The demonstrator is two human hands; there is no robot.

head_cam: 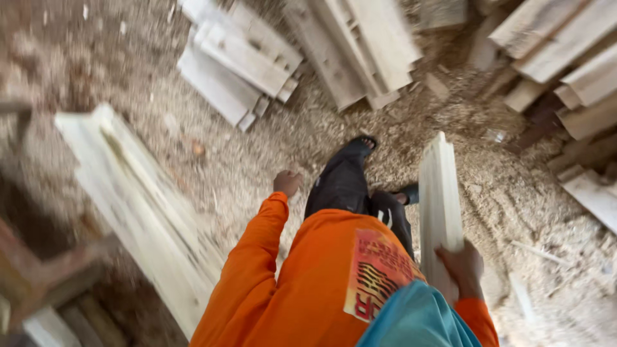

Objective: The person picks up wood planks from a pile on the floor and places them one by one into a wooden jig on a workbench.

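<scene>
Held plank: I see a pale sawn wooden plank point(441, 205) in my right hand point(464, 268); its near end sits in that hand and its long axis runs up and away from it, slightly tilted, over the sawdust floor point(308, 138).
Right hand: wrapped around the plank's near end, fingers on its edge, beside my right hip.
Left hand: my left hand point(286, 182) is curled into a loose fist and holds nothing; it hangs out ahead of the orange sleeve, well apart from the plank.
Nearer hand: the right, already on the plank; the left lies across my body from it, with my dark-trousered legs point(350, 186) between.
Left of the left hand: a long pale board stack point(138, 205) lies on the floor, its axis slanting away to the left; it is blurred.
Ahead of both hands: two bundles of short boards point(239, 61) and point(360, 45) lie on the sawdust, well apart from me.
Ahead and right of the right hand: a heap of rougher timber offcuts point(565, 64), near the plank's far end but not touching it.
In the way: nothing stands between the plank and the floor ahead; loose slivers lie to the right.
</scene>
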